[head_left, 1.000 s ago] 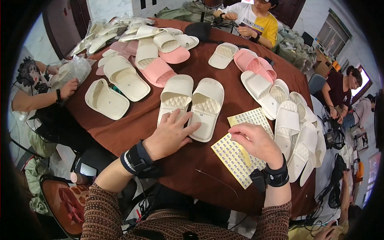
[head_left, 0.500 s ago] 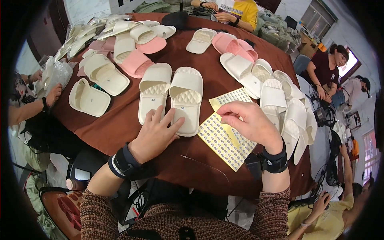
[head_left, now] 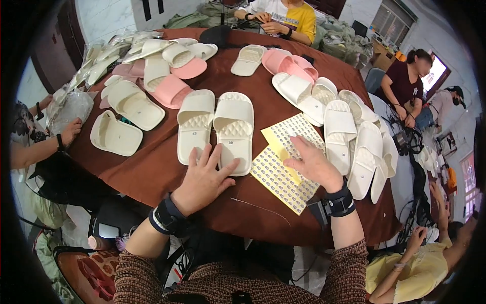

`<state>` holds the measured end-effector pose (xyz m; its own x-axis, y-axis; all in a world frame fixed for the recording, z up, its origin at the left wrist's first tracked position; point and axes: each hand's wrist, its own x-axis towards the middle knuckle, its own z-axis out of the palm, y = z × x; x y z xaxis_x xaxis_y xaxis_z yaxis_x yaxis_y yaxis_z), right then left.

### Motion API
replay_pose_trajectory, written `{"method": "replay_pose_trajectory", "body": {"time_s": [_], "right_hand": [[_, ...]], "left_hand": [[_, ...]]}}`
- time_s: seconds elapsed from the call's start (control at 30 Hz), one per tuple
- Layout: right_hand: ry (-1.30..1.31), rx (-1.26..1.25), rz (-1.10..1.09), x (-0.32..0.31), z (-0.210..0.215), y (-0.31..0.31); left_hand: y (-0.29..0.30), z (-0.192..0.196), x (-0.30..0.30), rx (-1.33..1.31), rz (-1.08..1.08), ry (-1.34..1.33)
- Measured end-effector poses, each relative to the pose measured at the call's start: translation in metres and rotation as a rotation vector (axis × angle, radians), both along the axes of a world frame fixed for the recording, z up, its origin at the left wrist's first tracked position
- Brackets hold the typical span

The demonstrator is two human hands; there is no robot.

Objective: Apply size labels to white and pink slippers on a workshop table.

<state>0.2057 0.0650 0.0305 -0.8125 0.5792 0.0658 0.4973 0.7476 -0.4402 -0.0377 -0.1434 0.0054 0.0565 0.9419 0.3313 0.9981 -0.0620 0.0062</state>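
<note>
Two white slippers lie side by side on the brown cloth before me, toes pointing away: a left slipper (head_left: 194, 121) and a right slipper (head_left: 235, 131). Each has a quilted insole with a small printed sticker on it. My left hand (head_left: 205, 177) rests with spread fingers over their heel ends and grips nothing. Yellow-edged sheets of small round stickers (head_left: 273, 175) lie overlapping to the right of the pair. Over these sheets is my right hand (head_left: 318, 164), fingers stretched out and thumb apart, touching or just above the paper.
More white slippers (head_left: 340, 134) crowd the table's right side, beside pink ones (head_left: 283, 63). White and pink slippers (head_left: 172, 91) pile up at the left, some in clear bags. A thin thread (head_left: 258, 206) lies near the front edge. Co-workers (head_left: 288, 23) sit around the table.
My right hand's fingers have gone from pinched together to stretched out over the sticker sheets. My left hand stays at the slippers' heels. The whole view has shifted slightly.
</note>
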Motion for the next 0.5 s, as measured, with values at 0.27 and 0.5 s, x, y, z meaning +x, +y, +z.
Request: {"method": "replay_pose_trajectory", "body": {"time_s": [0.27, 0.5], "right_hand": [[-0.187, 0.091, 0.126, 0.004, 0.008, -0.021], [-0.036, -0.003, 0.182, -0.007, 0.046, -0.031]], "left_hand": [[-0.003, -0.003, 0.000, -0.007, 0.003, -0.043], [-0.007, 0.001, -0.001, -0.045, -0.018, -0.046]]}}
